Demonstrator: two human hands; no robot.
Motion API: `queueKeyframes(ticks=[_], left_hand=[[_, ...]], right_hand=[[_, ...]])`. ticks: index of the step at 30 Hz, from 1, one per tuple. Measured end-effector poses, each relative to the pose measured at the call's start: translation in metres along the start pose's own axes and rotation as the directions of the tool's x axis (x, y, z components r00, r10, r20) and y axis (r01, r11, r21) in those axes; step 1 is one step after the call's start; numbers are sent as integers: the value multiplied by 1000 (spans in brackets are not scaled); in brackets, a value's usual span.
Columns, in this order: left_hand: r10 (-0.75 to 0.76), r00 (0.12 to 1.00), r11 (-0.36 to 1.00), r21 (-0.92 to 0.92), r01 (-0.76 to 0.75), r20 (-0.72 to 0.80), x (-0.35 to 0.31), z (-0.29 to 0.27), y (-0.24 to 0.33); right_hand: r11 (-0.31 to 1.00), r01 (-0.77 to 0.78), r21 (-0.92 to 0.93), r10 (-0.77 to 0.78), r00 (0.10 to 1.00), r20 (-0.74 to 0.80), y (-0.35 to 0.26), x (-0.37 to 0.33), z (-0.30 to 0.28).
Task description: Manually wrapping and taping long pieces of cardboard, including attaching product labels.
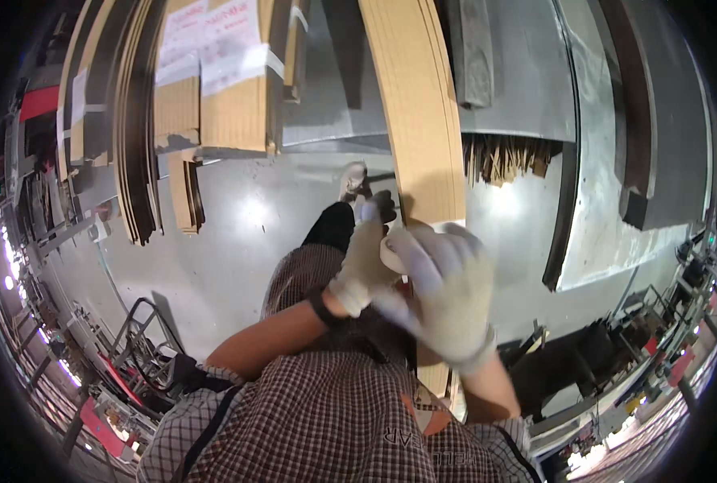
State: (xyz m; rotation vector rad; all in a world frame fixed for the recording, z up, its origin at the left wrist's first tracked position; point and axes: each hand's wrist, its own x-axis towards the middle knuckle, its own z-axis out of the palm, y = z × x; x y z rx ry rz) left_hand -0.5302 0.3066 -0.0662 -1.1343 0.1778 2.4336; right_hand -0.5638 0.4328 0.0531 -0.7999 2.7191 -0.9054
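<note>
A long, narrow cardboard package runs away from my body, its near part under my hands. My left hand, in a whitish work glove with dark fingertips, is closed against the package's left edge; its thumb is hidden. Between my hands is a white roll of tape. My right hand, gloved too and smeared by motion, has its fingers bent over the roll from the right. A pale strip crosses the cardboard just beyond the right fingers.
Cardboard-wrapped bundles with white tape lie on a grey table at far left. Dark long bars and a metal-sheeted surface are at right. A wheeled frame stands left; below are the grey floor and a shoe.
</note>
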Motion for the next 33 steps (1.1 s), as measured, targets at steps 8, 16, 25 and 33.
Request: queueKeyframes(ticks=[8, 16, 25, 33], left_hand=[[132, 951, 168, 939, -300, 280, 10, -3, 19], [-1, 944, 685, 688, -240, 330, 31, 49, 61], [87, 963, 466, 843, -267, 257, 29, 39, 41], [299, 914, 649, 644, -406, 275, 35, 23, 3]], right_hand=[[904, -392, 168, 338, 899, 279, 98, 8, -24], [731, -581, 358, 573, 807, 140, 187, -35, 71], [830, -532, 167, 474, 831, 290, 116, 42, 23], [918, -357, 170, 319, 923, 216, 107, 34, 19]])
